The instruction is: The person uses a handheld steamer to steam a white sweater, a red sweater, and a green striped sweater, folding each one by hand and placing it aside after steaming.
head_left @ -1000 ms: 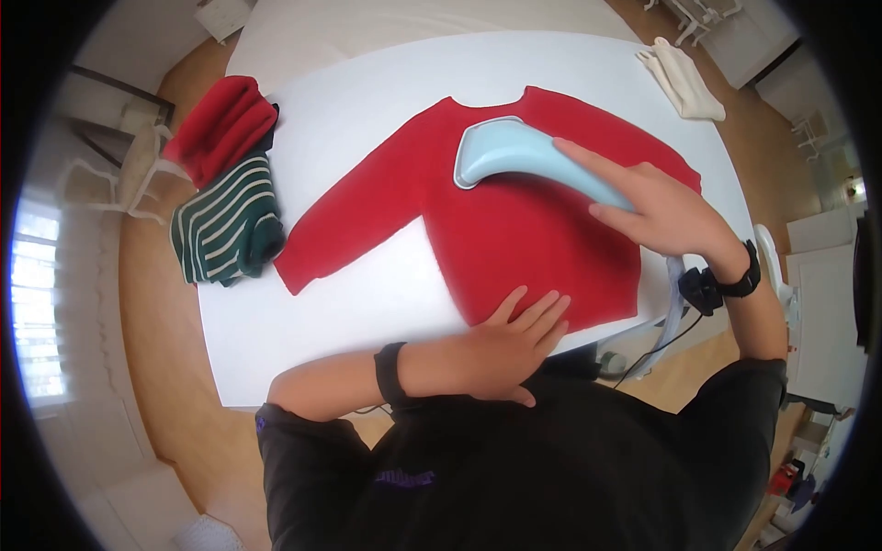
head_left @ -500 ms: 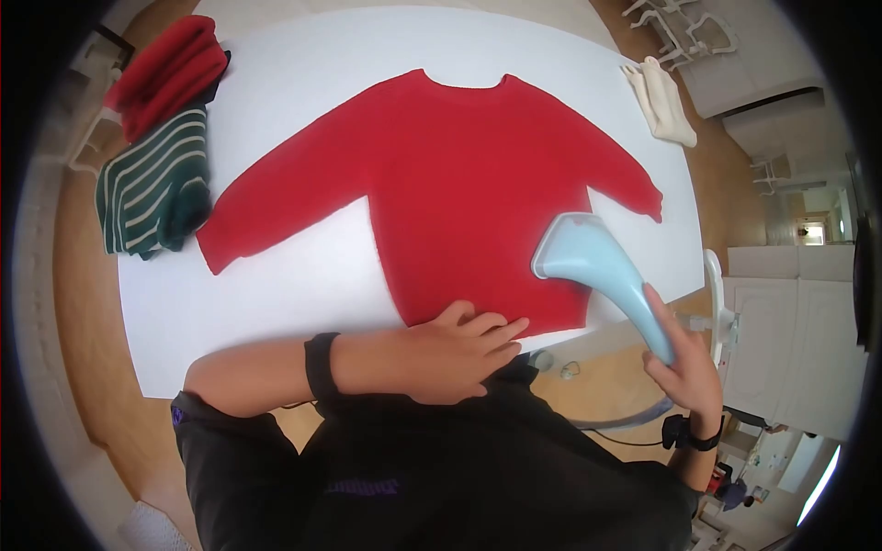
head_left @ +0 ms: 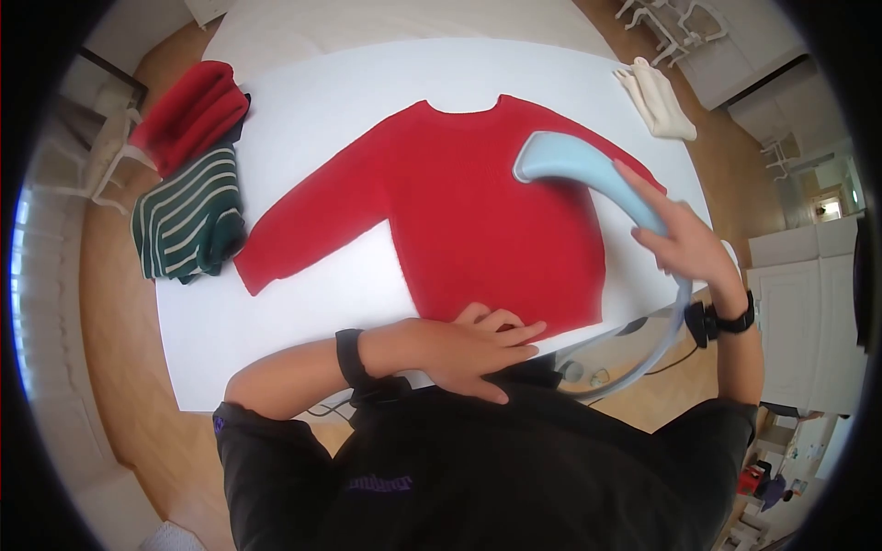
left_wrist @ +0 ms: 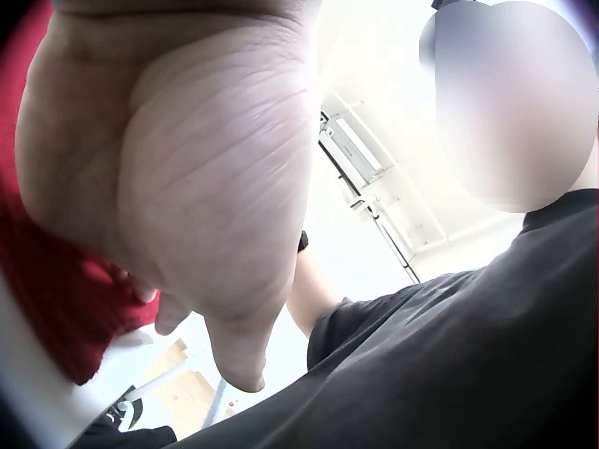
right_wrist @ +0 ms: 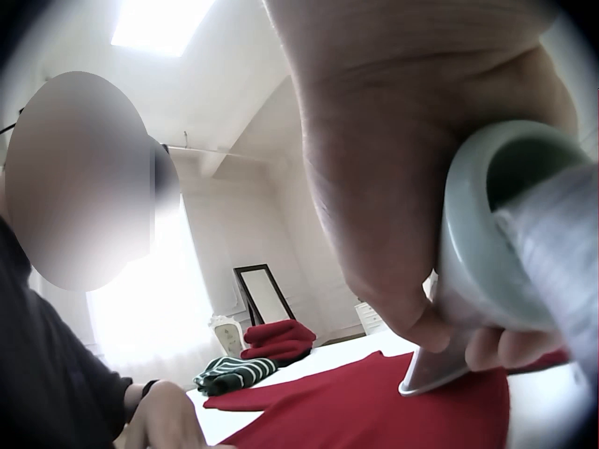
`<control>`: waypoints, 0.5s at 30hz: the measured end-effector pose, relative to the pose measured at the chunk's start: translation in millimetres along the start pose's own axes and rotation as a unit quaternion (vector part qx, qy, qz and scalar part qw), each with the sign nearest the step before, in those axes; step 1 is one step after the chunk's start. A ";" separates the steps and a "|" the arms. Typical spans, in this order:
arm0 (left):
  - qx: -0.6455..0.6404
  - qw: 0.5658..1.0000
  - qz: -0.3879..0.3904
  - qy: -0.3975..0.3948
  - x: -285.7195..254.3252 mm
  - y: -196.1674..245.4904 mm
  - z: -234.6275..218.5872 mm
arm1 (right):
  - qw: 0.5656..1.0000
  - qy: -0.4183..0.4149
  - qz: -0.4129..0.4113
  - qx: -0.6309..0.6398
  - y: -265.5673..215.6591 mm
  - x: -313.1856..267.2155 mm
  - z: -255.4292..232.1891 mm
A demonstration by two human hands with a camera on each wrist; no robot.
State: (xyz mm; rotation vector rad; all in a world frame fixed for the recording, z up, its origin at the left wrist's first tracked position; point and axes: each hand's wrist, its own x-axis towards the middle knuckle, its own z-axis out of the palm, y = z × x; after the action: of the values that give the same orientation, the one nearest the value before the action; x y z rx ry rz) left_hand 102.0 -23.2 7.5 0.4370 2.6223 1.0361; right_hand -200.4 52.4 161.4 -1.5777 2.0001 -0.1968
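A red sweater [head_left: 469,220] lies spread flat, its neckline away from the person. My right hand [head_left: 689,243] grips the handle of a light blue garment steamer [head_left: 574,158], whose head is over the upper right part of the sweater. A pale hose [head_left: 675,321] runs from the handle's end down past the table's front edge. In the right wrist view the fingers curl round the steamer's handle [right_wrist: 459,234]. My left hand [head_left: 459,352] rests at the sweater's bottom hem, fingers loosely bent and thumb apart; in the left wrist view its palm [left_wrist: 206,159] hides most of the contact.
The white table [head_left: 312,335] carries a folded red garment [head_left: 193,115] and a green striped garment [head_left: 193,216] at the left. A folded cream garment [head_left: 660,99] lies at the far right corner. White chairs [head_left: 675,32] stand beyond the table.
My right hand brought the steamer from the chest down to the lower right hem, then back up to the upper right. My left hand stayed at the hem, its fingers now more bent.
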 end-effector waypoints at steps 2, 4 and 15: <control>-0.007 1.000 -0.002 -0.005 -0.2 0.4 -1.6 | 1.000 -0.010 0.017 0.010 -3.9 26.7 -9.6; 0.010 1.000 -0.005 -0.012 -0.1 -0.1 0.0 | 1.000 -0.002 0.002 0.011 0.5 54.4 -11.0; -0.063 0.998 -0.003 0.010 -0.1 -13.4 0.1 | 0.999 -0.007 -0.035 0.028 -37.1 40.1 -0.7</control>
State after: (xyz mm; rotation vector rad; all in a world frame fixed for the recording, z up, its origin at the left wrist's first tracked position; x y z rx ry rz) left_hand 99.7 -32.5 -1.9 0.3906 2.5551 1.2016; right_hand -174.9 4.3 164.9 -1.6111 1.9127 -0.2653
